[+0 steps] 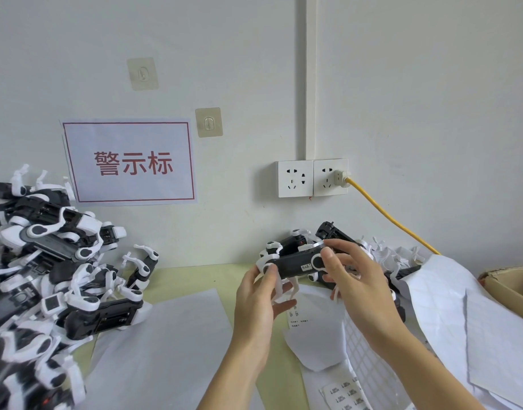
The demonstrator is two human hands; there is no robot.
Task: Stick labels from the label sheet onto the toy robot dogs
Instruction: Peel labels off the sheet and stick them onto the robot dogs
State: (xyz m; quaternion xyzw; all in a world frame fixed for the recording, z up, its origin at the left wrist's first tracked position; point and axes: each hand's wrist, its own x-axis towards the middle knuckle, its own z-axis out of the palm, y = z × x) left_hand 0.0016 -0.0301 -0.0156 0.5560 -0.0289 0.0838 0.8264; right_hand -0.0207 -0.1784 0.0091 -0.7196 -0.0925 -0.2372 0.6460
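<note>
Head cam: both hands up w/ one toy dog, label sheets spread below.

Nearest the lens, the curled white label sheet w/ small printed stickers (344, 392) lies at the bottom edge, beside peeled white backing sheets (432, 306) showing empty grid cells. Left hand (256, 303) pinches the black-and-white plastic toy robot dog (295, 263) at its left end, thumb on the body, fingers curled under by the white legs. Right hand (353, 276) grips the dog's right end, thumb on top, fingers wrapped behind. Dog is held sideways above the yellow-green table (201, 276); small white label (306, 267) visible on its black side. Big heap of black-and-white toy dogs (47, 276) at left, smaller bunch (328, 232) behind the hands by the wall. Brown cardboard box (512, 285) far right.
</note>
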